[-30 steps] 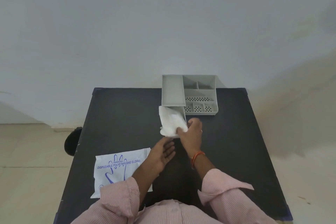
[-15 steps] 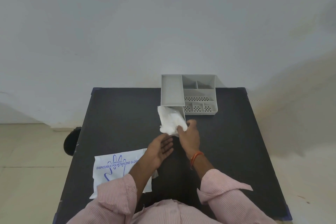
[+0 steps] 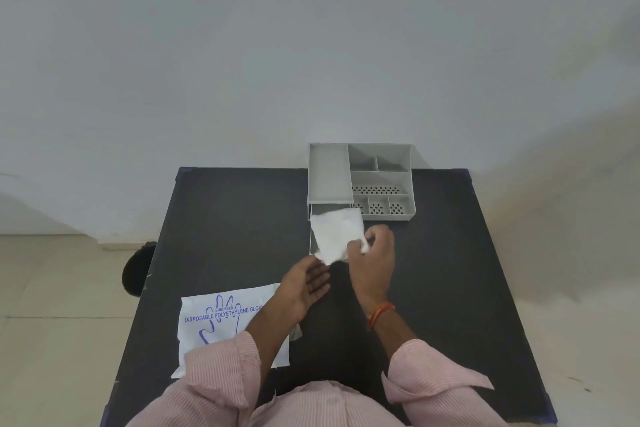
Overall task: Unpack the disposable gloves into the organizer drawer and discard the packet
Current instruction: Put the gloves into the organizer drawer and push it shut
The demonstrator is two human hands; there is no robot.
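Note:
A grey organizer [image 3: 381, 180] stands at the far edge of the black table [image 3: 225, 218], its drawer [image 3: 313, 218] pulled out toward me. My right hand [image 3: 372, 260] pinches a white stack of folded gloves [image 3: 336, 236] by its near right corner, holding it over the pulled-out drawer. My left hand [image 3: 304, 284] hovers just below the stack, palm up, fingers apart, holding nothing. The white packet [image 3: 214, 319], printed in blue with "DISPOSABLE POLYETHYLENE GLOVES", lies flat at the near left of the table, partly under my left forearm.
A dark round object [image 3: 138, 267] sits on the tiled floor just off the table's left edge. A plain wall rises behind the organizer. The organizer's small compartments and perforated trays lie to the right of the drawer.
My right hand has carried the glove stack slightly farther over the drawer and laid it flatter. My left hand stays just below it, palm up.

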